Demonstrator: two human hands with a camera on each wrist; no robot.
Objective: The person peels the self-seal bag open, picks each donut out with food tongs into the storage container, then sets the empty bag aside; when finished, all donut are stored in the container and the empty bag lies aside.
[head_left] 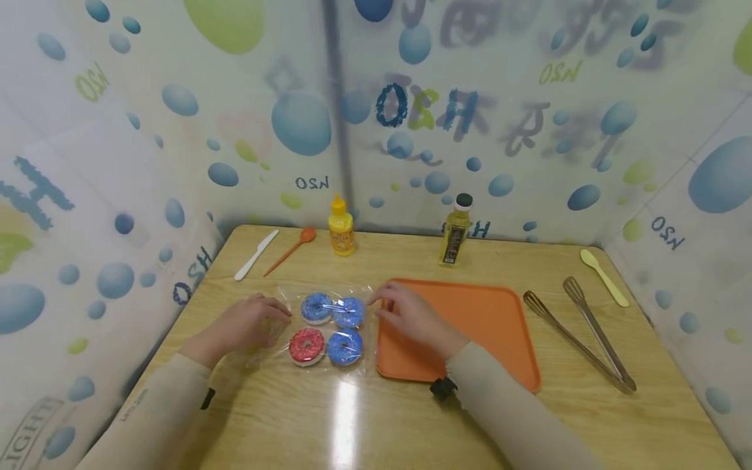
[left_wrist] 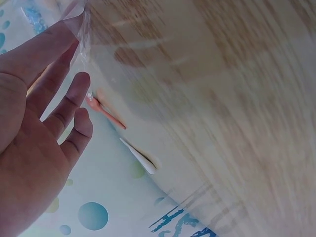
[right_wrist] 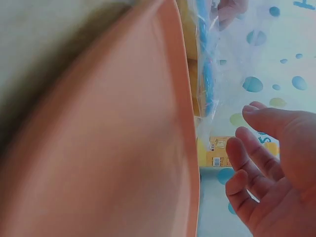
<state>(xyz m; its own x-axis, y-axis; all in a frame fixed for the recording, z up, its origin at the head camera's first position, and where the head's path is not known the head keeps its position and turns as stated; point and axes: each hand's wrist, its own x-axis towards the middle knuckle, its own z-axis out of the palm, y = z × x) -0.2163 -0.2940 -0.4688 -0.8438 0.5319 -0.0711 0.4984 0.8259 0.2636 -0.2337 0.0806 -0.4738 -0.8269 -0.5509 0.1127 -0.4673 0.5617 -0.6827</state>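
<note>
A clear plastic bag (head_left: 323, 375) of toy donuts lies on the table between the hands. Inside are a red donut (head_left: 307, 346) and three blue ones, among them a blue donut (head_left: 344, 346) at the near right. My left hand (head_left: 252, 321) is at the bag's left edge; in the left wrist view its thumb and forefinger pinch the clear plastic, the other fingers loosely bent. Above the left edge of an orange tray (head_left: 458, 313), my right hand (head_left: 420, 316) hovers by the bag's right edge. In the right wrist view its fingers are relaxed and hold nothing.
Behind stand a yellow squeeze bottle (head_left: 341, 228) and an oil bottle (head_left: 455, 232) with a dark cap. A white knife (head_left: 256, 254) and an orange spoon (head_left: 290, 250) lie back left. Metal tongs (head_left: 578, 339) and a pale yellow spoon (head_left: 604, 278) lie right. Patterned walls enclose the table.
</note>
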